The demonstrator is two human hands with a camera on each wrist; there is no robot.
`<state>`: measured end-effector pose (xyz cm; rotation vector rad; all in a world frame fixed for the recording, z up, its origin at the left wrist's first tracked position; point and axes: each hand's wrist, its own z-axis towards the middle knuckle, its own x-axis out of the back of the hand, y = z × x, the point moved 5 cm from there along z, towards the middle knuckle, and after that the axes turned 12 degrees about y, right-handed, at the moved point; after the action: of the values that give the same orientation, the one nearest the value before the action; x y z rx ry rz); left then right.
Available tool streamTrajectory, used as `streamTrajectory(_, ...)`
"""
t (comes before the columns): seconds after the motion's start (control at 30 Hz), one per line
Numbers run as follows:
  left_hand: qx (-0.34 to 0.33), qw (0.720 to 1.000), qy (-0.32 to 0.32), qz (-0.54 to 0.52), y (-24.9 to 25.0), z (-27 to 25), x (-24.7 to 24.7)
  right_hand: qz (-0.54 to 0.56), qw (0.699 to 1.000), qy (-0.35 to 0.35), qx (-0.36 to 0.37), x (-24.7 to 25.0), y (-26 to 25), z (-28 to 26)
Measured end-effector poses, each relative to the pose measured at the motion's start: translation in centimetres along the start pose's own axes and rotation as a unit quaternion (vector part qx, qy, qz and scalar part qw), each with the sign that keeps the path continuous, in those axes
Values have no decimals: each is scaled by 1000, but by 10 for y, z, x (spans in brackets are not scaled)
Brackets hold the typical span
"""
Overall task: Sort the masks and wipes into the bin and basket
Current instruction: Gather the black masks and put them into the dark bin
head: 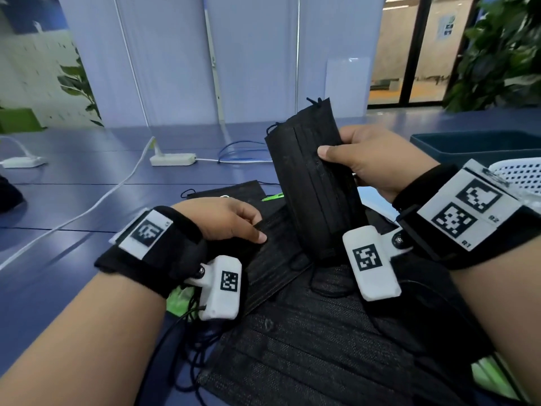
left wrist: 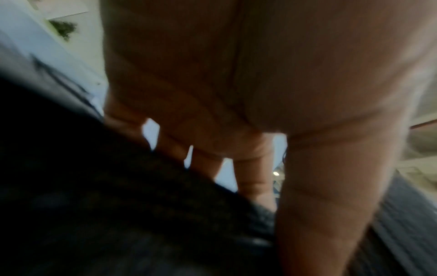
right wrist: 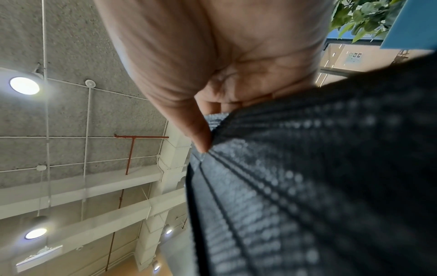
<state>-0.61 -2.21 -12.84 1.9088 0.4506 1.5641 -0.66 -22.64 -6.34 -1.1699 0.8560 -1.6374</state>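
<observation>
My right hand [head: 332,149] holds one black pleated mask [head: 310,183] upright above the table, thumb on its front and fingers behind. The right wrist view shows the thumb [right wrist: 198,138] pressed on that mask [right wrist: 307,186]. My left hand [head: 259,230] pinches the edge of a second black mask [head: 272,259], which lies on a pile of several black masks [head: 307,347]. In the blurred left wrist view its fingers [left wrist: 250,168] and thumb reach down onto dark fabric [left wrist: 118,205]. Green wipe packets [head: 273,197] peek out from under the pile. A dark blue bin [head: 474,145] and a white perforated basket [head: 524,174] stand at the right.
The blue table [head: 87,200] carries a white power strip [head: 172,159] with a white cable running toward the left front, and another white block [head: 23,162] at far left. A plant [head: 497,54] stands behind the bin.
</observation>
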Motion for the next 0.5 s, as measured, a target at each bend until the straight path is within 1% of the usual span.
streamTrajectory(0.1,-48,996,74,0,12,-5,22,11,1000,24,4,5,-7,0)
streamTrajectory(0.13,-56,994,95,-22,17,-8,30,14,999,42,3,9,-9,2)
streamTrajectory(0.17,-63,988,122,-67,23,-12,40,24,998,62,0,13,-11,3)
streamTrajectory(0.2,-66,978,153,-128,28,-13,50,36,996,82,-6,19,-12,5)
streamTrajectory(0.27,-64,942,208,-257,35,-16,67,76,989,121,-24,31,-12,6)
streamTrajectory(0.33,-59,907,239,-341,40,-15,73,158,978,126,-54,36,-13,5)
streamTrajectory(0.37,-58,895,237,-374,43,-14,70,199,971,113,-66,36,-14,4)
streamTrajectory(0.4,-57,885,221,-406,44,-13,63,232,965,97,-70,35,-13,4)
streamTrajectory(0.5,-65,862,141,-483,45,-8,32,295,953,46,-53,29,-22,-2)
